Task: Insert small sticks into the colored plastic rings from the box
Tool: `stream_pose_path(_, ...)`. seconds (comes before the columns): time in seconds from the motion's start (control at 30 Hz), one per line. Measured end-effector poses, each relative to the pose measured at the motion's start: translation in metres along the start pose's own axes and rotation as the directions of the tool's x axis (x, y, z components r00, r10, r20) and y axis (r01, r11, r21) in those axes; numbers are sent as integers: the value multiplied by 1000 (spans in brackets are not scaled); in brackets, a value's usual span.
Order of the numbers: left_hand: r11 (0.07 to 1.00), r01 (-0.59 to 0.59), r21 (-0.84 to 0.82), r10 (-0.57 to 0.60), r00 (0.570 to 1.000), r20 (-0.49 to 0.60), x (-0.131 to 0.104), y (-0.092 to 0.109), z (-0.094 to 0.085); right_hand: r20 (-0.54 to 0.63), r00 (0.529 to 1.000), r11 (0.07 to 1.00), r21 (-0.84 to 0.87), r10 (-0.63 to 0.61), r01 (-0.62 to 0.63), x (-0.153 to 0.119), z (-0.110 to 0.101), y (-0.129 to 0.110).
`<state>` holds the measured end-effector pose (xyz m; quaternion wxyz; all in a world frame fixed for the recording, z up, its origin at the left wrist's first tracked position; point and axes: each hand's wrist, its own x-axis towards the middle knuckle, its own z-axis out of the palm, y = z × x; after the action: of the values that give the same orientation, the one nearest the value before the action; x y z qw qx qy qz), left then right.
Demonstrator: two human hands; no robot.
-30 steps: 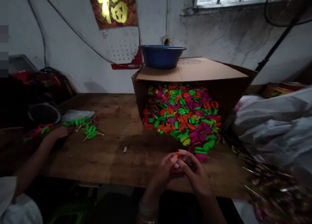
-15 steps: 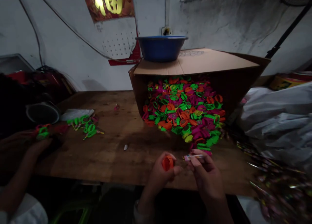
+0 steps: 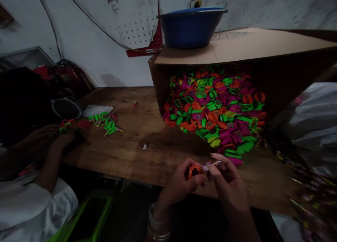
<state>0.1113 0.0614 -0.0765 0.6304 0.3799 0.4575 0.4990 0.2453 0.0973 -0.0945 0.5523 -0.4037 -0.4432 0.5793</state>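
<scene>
Closer than before: our left hand (image 3: pixel 179 184) gripping an orange plastic ring (image 3: pixel 192 169), right hand (image 3: pixel 231 180) pinching a slim pale stick (image 3: pixel 216 163), near the wooden bench (image 3: pixel 126 154)'s front edge. Ring likely light, springy; best held by its rim.

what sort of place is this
Probably a small workshop or home assembly spot: a cardboard box spills many bright plastic-looking pieces onto a wooden table, and another person's arm is at the same table.
</scene>
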Motion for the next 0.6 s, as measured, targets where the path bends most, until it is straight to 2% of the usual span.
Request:
stream_pose_path(0.13,998,18,66,-15,999,-48,1,-1,0,8,1000,999,-52,7,-6,1,-5,2)
stream_pose_path(0.33,992,81,97,-75,995,-62,7,-16,-3,-84,994,973,-212,69,-86,7,-13,7)
stream_pose_path(0.4,989,76,129,-67,995,-73,8,-17,-3,-79,994,954,-284,80,-99,9,-19,12)
stream_pose_path(0.5,981,36,193,-12,992,-127,8,-15,-1,-29,999,936,-349,45,-52,12,-30,24)
stream_pose_path(0.6,968,4,252,43,982,-183,6,-11,0,13,998,936,-346,-69,69,14,-34,37)
